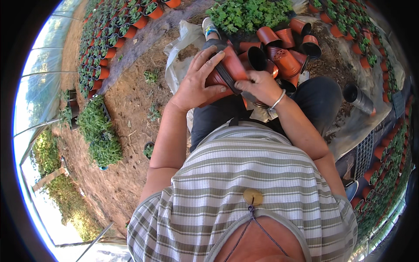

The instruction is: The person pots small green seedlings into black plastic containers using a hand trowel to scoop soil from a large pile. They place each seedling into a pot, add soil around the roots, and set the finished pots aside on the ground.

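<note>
My left hand (196, 81) wraps around a stack of terracotta-coloured plastic pots (229, 65) held over my lap. My right hand (259, 85), with a silver bracelet on the wrist, grips the same stack at its black rim from the right side. Just beyond my hands lies a heap of loose empty pots (283, 52) of the same colour, some with black insides showing. I am seated, in a striped shirt and dark trousers (318, 98).
Rows of potted seedlings (109, 39) line the far left and the right edge (384, 157). A tray of green seedlings (248, 15) stands ahead. A black stack of pots (360, 98) lies right. A seedling tray (98, 131) sits on bare soil, left.
</note>
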{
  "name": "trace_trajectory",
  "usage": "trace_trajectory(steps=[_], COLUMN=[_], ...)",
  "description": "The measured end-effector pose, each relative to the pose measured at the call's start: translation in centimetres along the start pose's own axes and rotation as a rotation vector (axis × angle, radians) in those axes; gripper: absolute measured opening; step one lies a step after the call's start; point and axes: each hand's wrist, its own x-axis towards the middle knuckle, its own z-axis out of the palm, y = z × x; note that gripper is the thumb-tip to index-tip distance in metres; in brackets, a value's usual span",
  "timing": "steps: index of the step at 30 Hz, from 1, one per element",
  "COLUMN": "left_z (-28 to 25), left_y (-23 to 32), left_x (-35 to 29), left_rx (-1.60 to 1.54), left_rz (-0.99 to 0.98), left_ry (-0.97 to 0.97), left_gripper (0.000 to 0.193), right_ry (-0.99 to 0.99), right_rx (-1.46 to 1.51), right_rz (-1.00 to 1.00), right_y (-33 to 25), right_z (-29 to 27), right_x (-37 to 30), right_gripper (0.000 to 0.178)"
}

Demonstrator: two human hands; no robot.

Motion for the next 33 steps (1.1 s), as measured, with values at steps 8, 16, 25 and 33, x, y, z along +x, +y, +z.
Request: trace_trajectory(steps=[8, 16, 25, 33], left_z=[-0.2, -0.1, 0.0, 0.1], left_y=[0.5, 0.6, 0.8, 0.6], left_x=[0.3, 0.3, 0.5, 0.8], left_rx=[0.016, 0.06, 0.074, 0.103], left_rz=[0.0, 0.008, -0.018, 0.005], left_ry=[-0.034, -0.024, -0.044, -0.058], left_gripper=[0.091, 0.096, 0.094, 0.096], right_ry=[0.614, 0.009, 0.216, 0.259], right_rx=[-0.531, -0.119, -0.163, -0.209], right_rz=[-0.477, -0.195, -0.099, -0.432], right_y=[-2.8, -0.7, 1.2, -0.8], right_z=[-2.2, 1.9, -1.2, -0.9], right_x=[-1.2, 0.1, -0.8, -0.6], right_gripper=[0.052, 0.035, 0.03, 0.044])
